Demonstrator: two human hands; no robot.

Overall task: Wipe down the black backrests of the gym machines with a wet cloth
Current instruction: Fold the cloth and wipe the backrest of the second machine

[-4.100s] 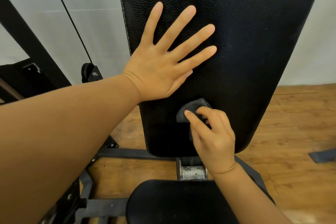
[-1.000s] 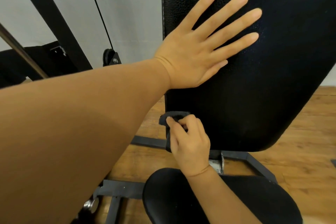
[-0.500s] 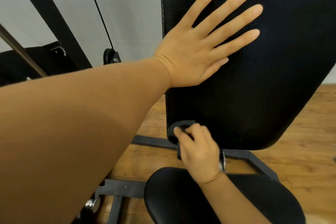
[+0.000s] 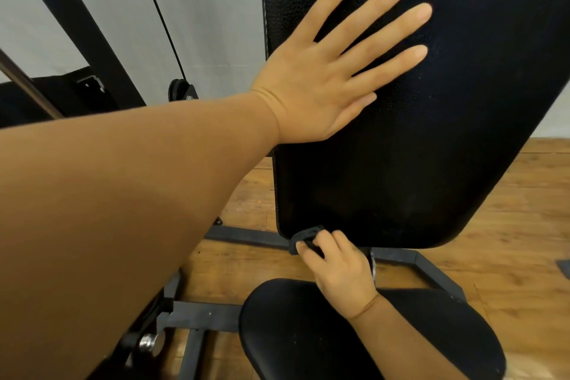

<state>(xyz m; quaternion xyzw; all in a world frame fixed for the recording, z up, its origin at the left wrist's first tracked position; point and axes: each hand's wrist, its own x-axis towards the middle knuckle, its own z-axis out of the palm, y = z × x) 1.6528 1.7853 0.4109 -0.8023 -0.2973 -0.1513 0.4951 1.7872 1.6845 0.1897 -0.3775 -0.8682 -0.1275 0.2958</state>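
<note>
- Black pebbled vinyl fills most of what we see: the backrest [image 4: 431, 148] of the gym machine stands upright in front of us, its rounded lower edge just above our right fingers.
- Our left hand [image 4: 324, 77] lies flat on the upper left part of the backrest, fingers straight and spread, palm pressed to the pad, holding nothing; it sits where it sat half a second ago.
- Our right hand [image 4: 339, 268] curls its fingers and thumb round the dark grey cloth [image 4: 303, 239], pinching it in a bunch.
- The cloth sits at the tips of those fingers, touching the lower left corner of the backrest, at its bottom edge.
- Since a second ago, when the cloth rubbed the left side edge higher up, our right hand has slid down; half a second ago it was nearing the corner, and now it wipes the underside rim.
- Four seconds ago the same cloth worked the middle of the pad, well under our left palm.
- Below our right wrist lies the black padded seat [image 4: 293, 333].
- Behind our right knuckles runs the grey steel frame [image 4: 246, 236], over a wooden floor [image 4: 509, 225].
- Left of our left fingers, a thin black cable [image 4: 160, 16] drops to a pulley [image 4: 180, 91] against a white wall.
</note>
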